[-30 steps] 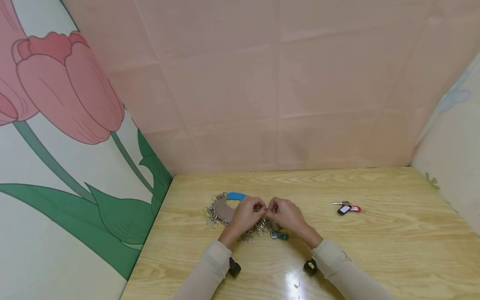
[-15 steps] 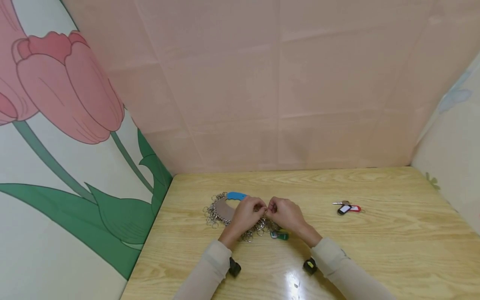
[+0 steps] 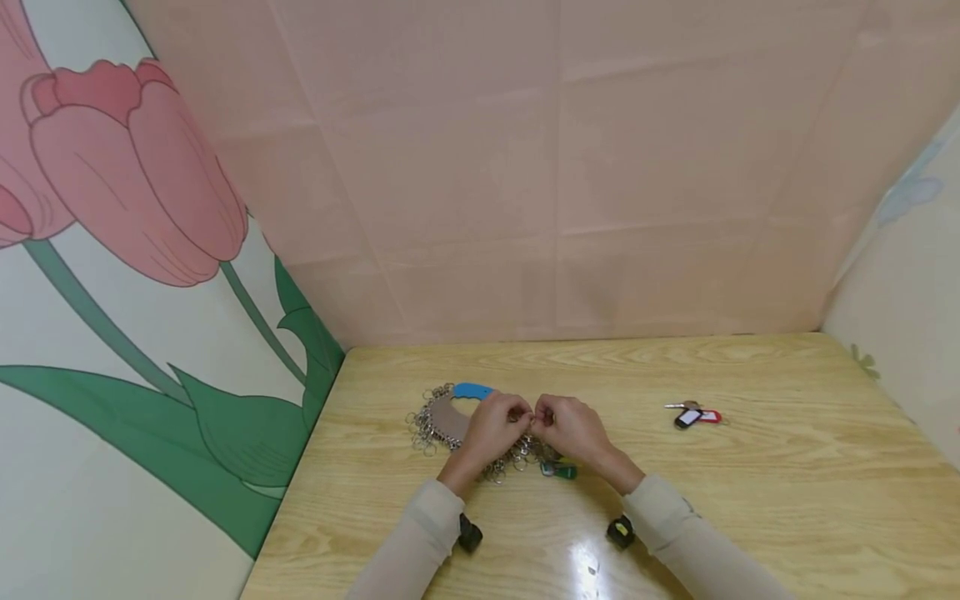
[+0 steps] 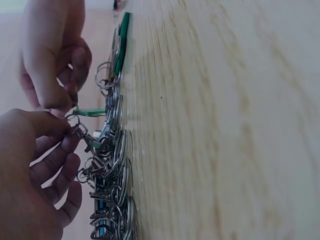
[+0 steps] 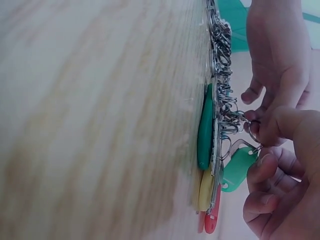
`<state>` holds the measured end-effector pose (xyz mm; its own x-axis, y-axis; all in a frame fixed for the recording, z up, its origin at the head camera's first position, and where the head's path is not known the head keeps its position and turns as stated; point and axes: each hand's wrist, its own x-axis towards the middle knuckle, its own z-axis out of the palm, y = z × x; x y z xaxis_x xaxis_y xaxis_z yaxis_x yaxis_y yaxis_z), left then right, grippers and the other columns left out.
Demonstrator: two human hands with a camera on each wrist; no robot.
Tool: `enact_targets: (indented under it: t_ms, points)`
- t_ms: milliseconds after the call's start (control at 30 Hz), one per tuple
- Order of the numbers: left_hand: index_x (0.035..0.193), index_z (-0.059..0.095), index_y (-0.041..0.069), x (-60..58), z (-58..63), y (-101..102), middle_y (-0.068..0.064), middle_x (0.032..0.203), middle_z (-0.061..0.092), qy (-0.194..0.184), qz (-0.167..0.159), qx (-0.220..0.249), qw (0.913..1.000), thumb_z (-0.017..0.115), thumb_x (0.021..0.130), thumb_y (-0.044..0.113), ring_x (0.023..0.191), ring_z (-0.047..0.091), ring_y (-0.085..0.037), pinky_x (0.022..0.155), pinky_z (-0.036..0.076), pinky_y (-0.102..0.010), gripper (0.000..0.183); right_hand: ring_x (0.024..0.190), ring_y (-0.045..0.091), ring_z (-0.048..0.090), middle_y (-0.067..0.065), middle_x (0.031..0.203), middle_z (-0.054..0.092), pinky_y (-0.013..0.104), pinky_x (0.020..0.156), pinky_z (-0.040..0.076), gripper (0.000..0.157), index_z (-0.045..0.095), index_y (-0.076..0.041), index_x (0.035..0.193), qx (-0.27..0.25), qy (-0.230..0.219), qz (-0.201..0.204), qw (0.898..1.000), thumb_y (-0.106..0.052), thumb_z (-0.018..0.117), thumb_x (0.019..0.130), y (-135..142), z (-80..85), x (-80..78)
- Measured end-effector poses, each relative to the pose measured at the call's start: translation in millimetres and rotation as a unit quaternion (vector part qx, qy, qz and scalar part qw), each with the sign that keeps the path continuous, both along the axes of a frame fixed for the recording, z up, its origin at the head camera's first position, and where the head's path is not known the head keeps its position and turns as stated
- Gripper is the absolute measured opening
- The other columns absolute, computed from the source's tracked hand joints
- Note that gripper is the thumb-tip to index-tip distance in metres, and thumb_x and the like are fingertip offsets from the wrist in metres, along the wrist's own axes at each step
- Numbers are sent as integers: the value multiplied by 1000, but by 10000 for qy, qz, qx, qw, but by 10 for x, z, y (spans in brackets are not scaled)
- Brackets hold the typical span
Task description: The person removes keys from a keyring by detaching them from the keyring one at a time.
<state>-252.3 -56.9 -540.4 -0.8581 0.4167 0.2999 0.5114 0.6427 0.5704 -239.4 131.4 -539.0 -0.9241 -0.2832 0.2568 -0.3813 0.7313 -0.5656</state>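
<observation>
While left hand (image 3: 495,427) and right hand (image 3: 574,430) pinch rings (image 5: 249,132), work on green tag (image 5: 239,169) appears incomplete, keys (image 3: 691,406) toward the table's (image 3: 810,467) right edge untouched.

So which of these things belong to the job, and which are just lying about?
Seemingly in the job:
left hand
right hand
green tag at the fingertips
brown holder with metal rings

Apparently lying about, at right:
key
black tag
red tag

brown board (image 3: 447,419) partly hidden, metal ring (image 5: 249,132) partly covered by left fingers (image 5: 274,126), sleeves (image 3: 408,542) cut off below
</observation>
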Motion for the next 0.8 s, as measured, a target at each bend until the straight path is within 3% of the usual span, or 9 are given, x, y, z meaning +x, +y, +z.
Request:
enact_targets:
  t_ms: [367,800]
  points:
    - [102,80,18,-11,-15,-13,3,98,77,-96,80,-14,9999,69,105,19,91,62,-13,82,52,-28,11,59,6,49,-9,72,62,24,53,40,12,67,-19,82,-166,90,147,9997,-12,75,87,14,-2,-7]
    - [103,79,18,-23,-17,-29,3,100,76,-252,75,74,9996,69,105,20,93,62,-10,79,54,-24,10,58,8,51,-8,74,64,26,53,41,6,68,-17,88,-101,-249,-168,9995,-18,74,90,-11,19,-23]
